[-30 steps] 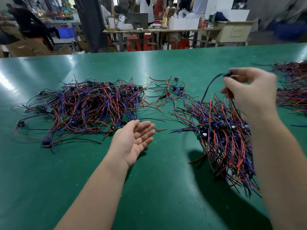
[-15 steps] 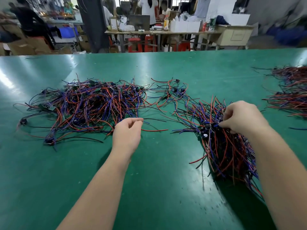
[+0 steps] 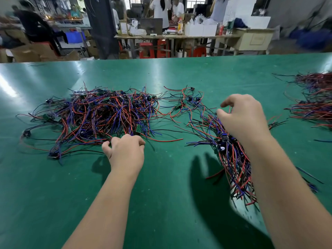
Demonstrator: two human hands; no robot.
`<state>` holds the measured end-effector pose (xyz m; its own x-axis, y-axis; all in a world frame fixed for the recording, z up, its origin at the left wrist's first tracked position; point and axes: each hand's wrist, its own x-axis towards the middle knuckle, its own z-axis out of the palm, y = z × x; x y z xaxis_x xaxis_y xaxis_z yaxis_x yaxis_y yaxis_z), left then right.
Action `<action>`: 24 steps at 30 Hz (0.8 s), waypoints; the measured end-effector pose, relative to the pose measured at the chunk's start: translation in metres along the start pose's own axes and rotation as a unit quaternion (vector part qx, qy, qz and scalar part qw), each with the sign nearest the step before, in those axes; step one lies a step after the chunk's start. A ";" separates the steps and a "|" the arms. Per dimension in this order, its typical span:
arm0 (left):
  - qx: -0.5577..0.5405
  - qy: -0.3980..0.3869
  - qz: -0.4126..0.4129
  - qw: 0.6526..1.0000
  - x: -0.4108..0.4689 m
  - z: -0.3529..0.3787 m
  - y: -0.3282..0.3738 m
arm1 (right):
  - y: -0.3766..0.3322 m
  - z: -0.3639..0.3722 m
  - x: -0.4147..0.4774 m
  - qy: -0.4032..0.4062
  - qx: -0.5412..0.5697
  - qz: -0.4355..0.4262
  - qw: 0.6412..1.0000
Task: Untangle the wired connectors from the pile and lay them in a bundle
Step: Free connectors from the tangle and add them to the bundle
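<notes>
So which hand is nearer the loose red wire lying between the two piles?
Left. The left hand sits just beside the red wire, at its near-left end. The right hand hovers over the sorted bundle, further right.

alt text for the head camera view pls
Two bare hands work over a green table: the left hand reaches the near edge of a tangled pile of red, blue and black wired connectors, while the right hand hovers, fingers spread, above a straighter bundle.
</notes>
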<state>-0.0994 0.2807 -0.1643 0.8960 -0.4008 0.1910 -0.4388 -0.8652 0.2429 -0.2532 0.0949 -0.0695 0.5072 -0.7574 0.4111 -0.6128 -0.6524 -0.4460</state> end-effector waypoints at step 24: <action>-0.450 0.176 0.321 0.814 -0.031 -0.024 0.030 | -0.045 0.060 -0.055 -0.294 0.671 0.113 0.671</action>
<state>-0.1424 0.2741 -0.1403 0.4565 -0.4354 0.7759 -0.8232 0.1241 0.5540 -0.2175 0.1644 -0.1199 0.8868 -0.4621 0.0036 0.1827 0.3434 -0.9213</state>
